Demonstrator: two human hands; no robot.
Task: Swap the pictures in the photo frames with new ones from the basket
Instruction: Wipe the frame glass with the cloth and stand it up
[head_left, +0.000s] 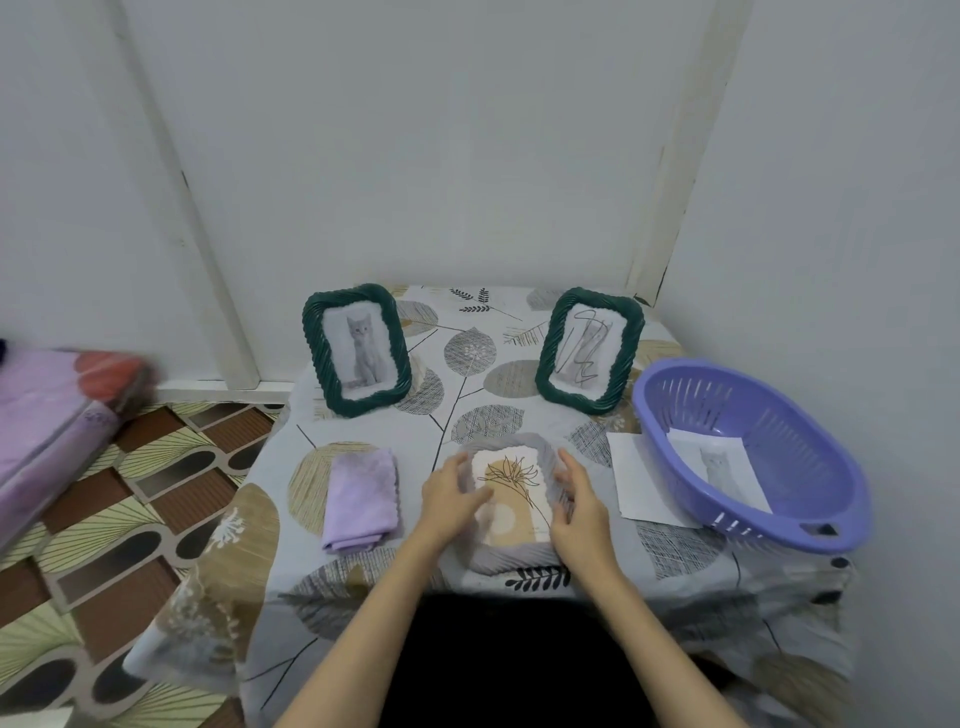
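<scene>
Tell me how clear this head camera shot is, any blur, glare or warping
Head view: soft, even light, no strong glare; the wide lens bows the wall trim outward; the purple package at the left edge is smeared with blur; the left hand and right hand at the grey frame are slightly soft; the green frames stay readable.

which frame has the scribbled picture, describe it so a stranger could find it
Start at the purple basket on the table's right. Just behind its left rim stands a green frame. Unlike the other green frame, which shows a clean cat photo, its picture has dark scribbles.
</scene>
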